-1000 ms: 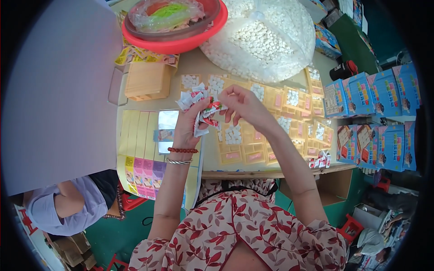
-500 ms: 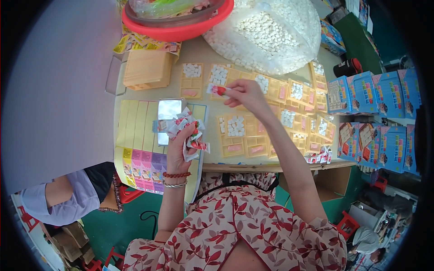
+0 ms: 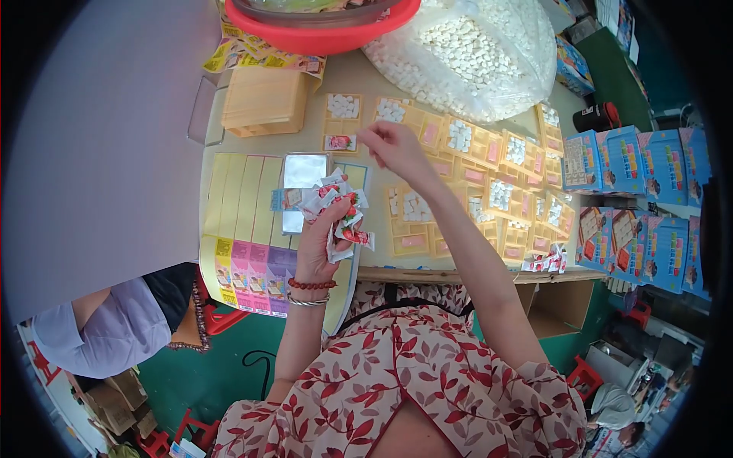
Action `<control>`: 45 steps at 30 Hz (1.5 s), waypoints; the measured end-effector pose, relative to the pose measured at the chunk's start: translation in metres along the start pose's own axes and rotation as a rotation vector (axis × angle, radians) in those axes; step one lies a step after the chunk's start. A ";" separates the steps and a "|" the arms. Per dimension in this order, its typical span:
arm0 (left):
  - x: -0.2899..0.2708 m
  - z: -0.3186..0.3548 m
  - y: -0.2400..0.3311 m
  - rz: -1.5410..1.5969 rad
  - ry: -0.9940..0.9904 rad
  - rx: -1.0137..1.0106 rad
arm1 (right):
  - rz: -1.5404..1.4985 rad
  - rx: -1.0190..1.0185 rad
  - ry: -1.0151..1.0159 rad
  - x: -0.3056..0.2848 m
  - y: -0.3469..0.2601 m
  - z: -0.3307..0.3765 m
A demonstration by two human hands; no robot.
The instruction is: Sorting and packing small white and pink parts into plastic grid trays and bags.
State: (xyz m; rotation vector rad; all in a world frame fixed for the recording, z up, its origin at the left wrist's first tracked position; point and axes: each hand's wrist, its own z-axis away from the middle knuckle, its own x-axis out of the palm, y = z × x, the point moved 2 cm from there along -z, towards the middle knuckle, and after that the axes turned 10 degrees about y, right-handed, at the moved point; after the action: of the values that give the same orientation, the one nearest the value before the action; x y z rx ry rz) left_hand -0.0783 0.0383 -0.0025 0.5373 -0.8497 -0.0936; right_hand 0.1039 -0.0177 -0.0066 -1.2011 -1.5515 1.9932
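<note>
My left hand (image 3: 324,240) is closed around a bunch of small white sachets (image 3: 336,200) printed with red strawberries, above a printed card sheet (image 3: 244,198) and a silver-topped box (image 3: 304,169). A single strawberry sachet (image 3: 340,143) lies in the front compartment of a cream divided tray (image 3: 343,126), whose back compartment holds white pieces. Just right of that sachet is my right hand (image 3: 395,151), its fingers bent and slightly apart, with nothing seen between them. More divided trays (image 3: 416,227) with white pieces and pink packets spread out to the right.
A large clear bag of white pieces (image 3: 473,57) lies at the back, beside a red basin (image 3: 328,37). Stacked cream trays (image 3: 263,103) stand back left. Blue boxes (image 3: 618,160) line the right; more sachets (image 3: 546,261) lie near the front edge. Another person's sleeve (image 3: 126,328) shows at left.
My right hand has moved slightly left and let go of a strawberry sachet, which now lies in the tray's front compartment. My left hand still holds its bunch. The whole view has shifted slightly.
</note>
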 end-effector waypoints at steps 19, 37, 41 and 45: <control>0.025 -0.028 -0.046 -0.164 0.093 -0.015 | 0.195 -0.328 0.473 -0.106 0.050 0.024; 0.025 -0.048 -0.058 -0.117 0.031 -0.047 | -0.097 0.017 0.254 -0.073 0.066 0.049; 0.031 -0.046 -0.062 -0.130 0.091 -0.006 | -0.308 0.269 -0.050 -0.057 0.043 0.080; 0.041 -0.042 -0.063 -0.137 0.069 0.068 | -0.523 0.312 -0.023 -0.046 0.035 0.086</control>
State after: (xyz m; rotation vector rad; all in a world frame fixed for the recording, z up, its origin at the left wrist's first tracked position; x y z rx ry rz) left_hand -0.0114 -0.0105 -0.0273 0.6585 -0.7508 -0.1710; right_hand 0.0712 -0.1161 -0.0161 -0.5772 -1.3243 1.8040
